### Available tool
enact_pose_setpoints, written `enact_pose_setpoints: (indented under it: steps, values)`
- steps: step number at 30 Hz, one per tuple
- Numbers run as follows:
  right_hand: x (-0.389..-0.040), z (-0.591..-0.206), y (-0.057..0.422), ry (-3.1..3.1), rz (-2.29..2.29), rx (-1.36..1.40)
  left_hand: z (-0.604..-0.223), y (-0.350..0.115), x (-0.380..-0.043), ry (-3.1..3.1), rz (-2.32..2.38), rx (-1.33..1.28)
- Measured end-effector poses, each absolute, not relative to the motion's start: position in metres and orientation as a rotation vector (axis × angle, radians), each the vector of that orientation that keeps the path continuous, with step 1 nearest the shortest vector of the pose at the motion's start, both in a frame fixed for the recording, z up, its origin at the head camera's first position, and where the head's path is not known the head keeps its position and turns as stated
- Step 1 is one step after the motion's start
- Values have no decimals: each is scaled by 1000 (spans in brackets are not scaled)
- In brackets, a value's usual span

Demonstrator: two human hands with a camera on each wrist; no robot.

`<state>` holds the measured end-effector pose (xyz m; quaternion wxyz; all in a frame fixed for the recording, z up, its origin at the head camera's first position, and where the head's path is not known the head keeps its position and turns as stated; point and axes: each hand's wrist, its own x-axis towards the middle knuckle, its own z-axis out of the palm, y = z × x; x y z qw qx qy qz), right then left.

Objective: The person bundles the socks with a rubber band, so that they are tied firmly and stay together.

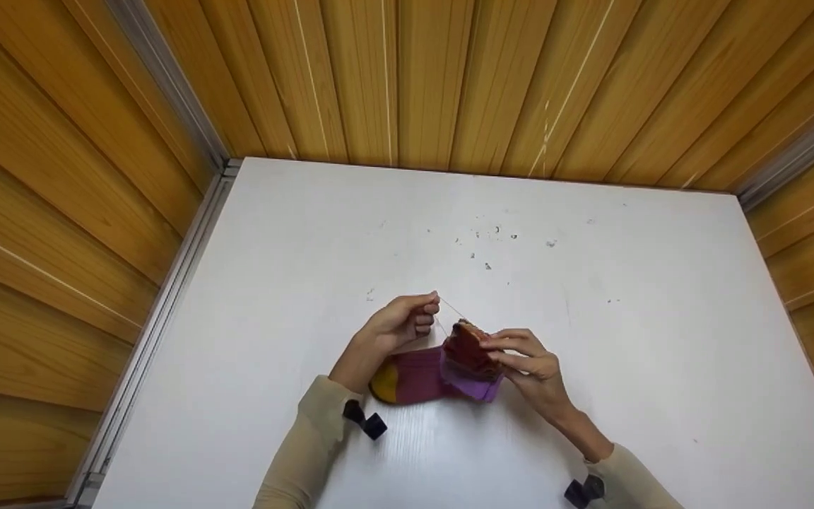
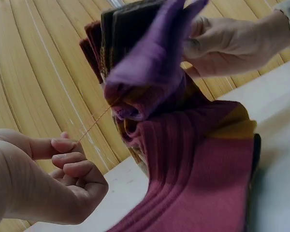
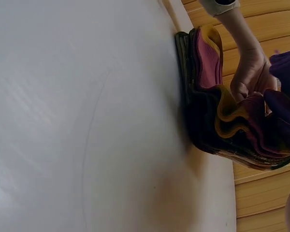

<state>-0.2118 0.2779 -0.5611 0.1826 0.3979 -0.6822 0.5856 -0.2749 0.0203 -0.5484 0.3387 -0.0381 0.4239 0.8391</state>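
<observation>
A bundle of stacked socks [image 1: 420, 376], pinkish maroon with a mustard toe on top, lies partly on the white table, its cuff end lifted and bent up. Darker layers show beneath in the right wrist view. My right hand [image 1: 535, 371] grips the raised cuffs, fingers on the dark red fabric. A purple cloth part [image 2: 150, 53] hangs at the fold. My left hand [image 1: 396, 326] pinches a thin thread [image 2: 95, 123] between thumb and forefinger, its other fingers curled. The thread runs taut from those fingertips to the bundle's fold.
The white table [image 1: 294, 233] carries small dark marks and scuffs [image 1: 488, 266] beyond the hands. Wood-plank walls [image 1: 421, 85] and a metal frame rail [image 1: 167, 311] border it. A black wrist camera [image 1: 366, 418] sits on the left sleeve.
</observation>
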Motion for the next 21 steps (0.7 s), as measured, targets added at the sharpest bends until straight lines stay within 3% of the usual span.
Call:
enact_pose_setpoints:
  steps: [8, 13, 21]
  values:
    - [-212, -559, 284, -1964, 2158, 545, -552, 22, -259, 1392, 2004, 122]
    - [-214, -555, 284, -2003, 2350, 148, -556, 20, -255, 1475, 1958, 125]
    - [-213, -557, 281, -2369, 2137, 143, -556, 33, -252, 1496, 1929, 140]
